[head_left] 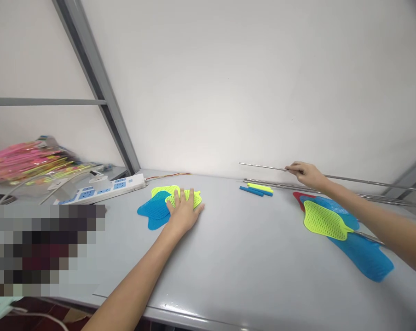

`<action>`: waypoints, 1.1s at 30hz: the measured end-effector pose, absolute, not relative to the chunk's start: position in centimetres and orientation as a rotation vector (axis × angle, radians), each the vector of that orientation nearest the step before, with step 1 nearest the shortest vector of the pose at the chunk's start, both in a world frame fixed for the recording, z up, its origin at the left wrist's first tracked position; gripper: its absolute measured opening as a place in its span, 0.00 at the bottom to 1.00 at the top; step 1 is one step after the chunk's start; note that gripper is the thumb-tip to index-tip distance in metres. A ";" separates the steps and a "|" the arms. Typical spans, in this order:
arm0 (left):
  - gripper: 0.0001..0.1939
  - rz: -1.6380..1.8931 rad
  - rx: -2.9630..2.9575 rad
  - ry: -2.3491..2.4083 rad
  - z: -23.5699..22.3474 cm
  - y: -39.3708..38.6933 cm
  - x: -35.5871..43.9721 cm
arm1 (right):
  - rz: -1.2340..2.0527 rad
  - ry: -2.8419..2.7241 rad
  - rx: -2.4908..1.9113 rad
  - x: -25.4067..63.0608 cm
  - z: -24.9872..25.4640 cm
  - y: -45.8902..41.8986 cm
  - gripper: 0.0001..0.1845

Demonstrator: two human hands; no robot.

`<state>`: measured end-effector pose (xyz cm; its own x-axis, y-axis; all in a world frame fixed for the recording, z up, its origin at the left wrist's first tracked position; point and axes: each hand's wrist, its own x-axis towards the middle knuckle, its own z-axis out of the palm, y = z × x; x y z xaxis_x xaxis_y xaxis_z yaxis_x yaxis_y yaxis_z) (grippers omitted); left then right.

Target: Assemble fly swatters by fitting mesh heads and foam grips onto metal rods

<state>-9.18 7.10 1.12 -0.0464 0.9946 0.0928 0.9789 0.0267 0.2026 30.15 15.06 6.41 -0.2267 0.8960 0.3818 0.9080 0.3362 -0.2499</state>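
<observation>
My left hand (183, 209) lies with fingers spread on a yellow-green fly swatter head (197, 200), one of several loose heads in a small pile. A blue swatter head (156, 209) sticks out to the left beneath it. At the right, my right hand (306, 175) is closed round a thin metal rod (263, 166), raised above the table. More metal rods (280, 185) lie along the wall below it. Under my right forearm is another group of swatter heads, with a yellow-green one (325, 220) on top, joined to a metal rod.
Blue and yellow tubes (256, 190) lie near the wall. A white power strip (107, 188) with plugs stands at the left. Behind it are bagged pink and yellow items (28, 161). A grey metal post (107, 105) rises at the table's back left. A blurred-out patch covers the left front.
</observation>
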 end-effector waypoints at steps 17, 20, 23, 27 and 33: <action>0.24 0.842 2.834 1.469 0.5 3.0 -2.8 | 1.065 -2.171 -1.583 18.2 9.3 2.5 0.17; 0.16 0.710 2.857 1.320 0.7 2.6 -2.8 | 1.389 -2.079 -1.589 17.4 8.3 1.6 0.18; 0.10 0.560 2.887 1.183 0.7 2.2 -3.1 | 1.669 -1.986 -1.580 17.2 7.3 1.2 0.17; 0.08 0.419 2.910 1.065 0.0 1.0 -3.6 | 2.053 -1.808 -1.564 17.3 5.9 0.7 0.16; 0.08 0.306 2.864 0.990 -0.7 -1.6 -3.8 | 2.499 -1.540 -1.434 16.2 4.1 0.2 0.11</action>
<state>-3.79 -1.57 -0.69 0.7690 0.6195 0.1577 0.6003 -0.7846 0.1552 16.16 0.19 4.07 -0.6083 0.3164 -0.7279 0.5077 -0.5497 -0.6634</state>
